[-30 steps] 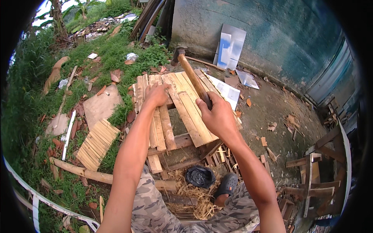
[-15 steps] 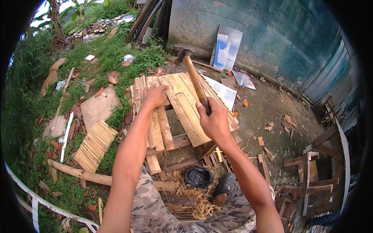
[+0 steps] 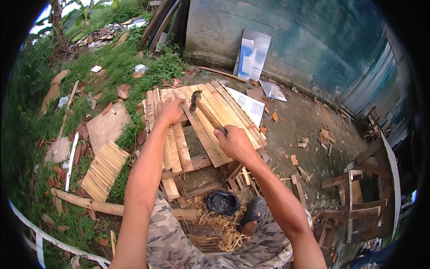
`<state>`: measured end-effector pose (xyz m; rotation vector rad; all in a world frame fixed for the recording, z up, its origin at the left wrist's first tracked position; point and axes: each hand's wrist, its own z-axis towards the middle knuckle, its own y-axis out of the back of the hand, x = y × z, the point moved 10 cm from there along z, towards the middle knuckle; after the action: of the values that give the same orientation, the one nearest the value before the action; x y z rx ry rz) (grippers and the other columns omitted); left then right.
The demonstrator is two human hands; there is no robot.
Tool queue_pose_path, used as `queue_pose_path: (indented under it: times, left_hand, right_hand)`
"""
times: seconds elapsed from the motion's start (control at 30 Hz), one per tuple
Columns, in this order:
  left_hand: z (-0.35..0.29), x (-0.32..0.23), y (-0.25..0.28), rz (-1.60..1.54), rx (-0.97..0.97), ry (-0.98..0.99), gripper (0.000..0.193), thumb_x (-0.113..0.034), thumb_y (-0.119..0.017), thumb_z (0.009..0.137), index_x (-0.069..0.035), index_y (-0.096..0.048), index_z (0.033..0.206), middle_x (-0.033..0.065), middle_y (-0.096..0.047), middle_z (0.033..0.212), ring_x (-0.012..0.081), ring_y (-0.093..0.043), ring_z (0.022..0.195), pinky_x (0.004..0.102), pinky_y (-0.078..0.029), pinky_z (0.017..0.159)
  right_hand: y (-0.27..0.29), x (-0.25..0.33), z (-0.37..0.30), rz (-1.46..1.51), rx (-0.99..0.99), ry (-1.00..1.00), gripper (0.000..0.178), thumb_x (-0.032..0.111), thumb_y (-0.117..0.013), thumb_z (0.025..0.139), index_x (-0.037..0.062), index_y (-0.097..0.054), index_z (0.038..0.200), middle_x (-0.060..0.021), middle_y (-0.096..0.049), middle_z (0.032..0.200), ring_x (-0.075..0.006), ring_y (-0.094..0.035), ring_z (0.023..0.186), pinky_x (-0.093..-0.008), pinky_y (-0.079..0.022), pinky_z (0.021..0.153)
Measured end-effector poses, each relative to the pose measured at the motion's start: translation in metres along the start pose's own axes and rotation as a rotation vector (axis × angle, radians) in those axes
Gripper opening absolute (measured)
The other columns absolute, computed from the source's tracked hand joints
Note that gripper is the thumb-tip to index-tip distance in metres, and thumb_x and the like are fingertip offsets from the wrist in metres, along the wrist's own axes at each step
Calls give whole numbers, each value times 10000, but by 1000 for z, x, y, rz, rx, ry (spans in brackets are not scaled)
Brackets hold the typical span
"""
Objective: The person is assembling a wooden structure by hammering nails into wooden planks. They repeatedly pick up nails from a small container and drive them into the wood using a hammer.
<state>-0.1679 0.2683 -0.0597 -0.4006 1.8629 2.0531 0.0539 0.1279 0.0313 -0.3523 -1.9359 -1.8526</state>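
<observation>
My right hand [image 3: 236,142] is wrapped round the dark grip of a claw hammer [image 3: 208,113] with a wooden handle. Its metal head is low over the pale wooden slats [image 3: 204,127], just right of my left hand; contact cannot be made out. My left hand [image 3: 170,111] rests with curled fingers on the upper part of several narrower slats [image 3: 181,145]. Whatever its fingertips pinch is hidden. The slats lie side by side across a rough wooden support [image 3: 197,165], with a gap between the left and right groups.
Between my legs, a black bag-like container [image 3: 223,203] sits among wood shavings. To the left are a small slatted panel [image 3: 104,170], a bamboo pole [image 3: 89,202] and a flat board [image 3: 109,125]. A wooden frame [image 3: 349,206] stands right; a blue-green wall [image 3: 286,49] rises behind.
The hammer has swung down from its raised position to just above or on the slats, and my right hand has lowered with it. My left hand stays on the slats. The view has shifted slightly.
</observation>
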Motion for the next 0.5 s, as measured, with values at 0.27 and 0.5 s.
queue_pose_path:
  times: [0.27,0.5]
  left_hand:
    - [-1,-1,3,-20,8,21,509,-116,-528,906,-237,-588,1397,161,-584,1438,302,-378,1480,535,-156,1229]
    - [0,-1,1,-2,29,31,520,-113,-522,904,-241,-582,1404,162,-584,1438,296,-373,1484,530,-147,1232]
  right_hand:
    - [7,12,-5,182,-132,46,464,361,-562,1023,-91,-651,968,-282,-642,716,-417,-654,690,-506,-484,684]
    - [23,9,3,180,-160,63,499,401,-564,1016,-87,-665,1050,-287,-655,738,-420,-651,689,-514,-475,681]
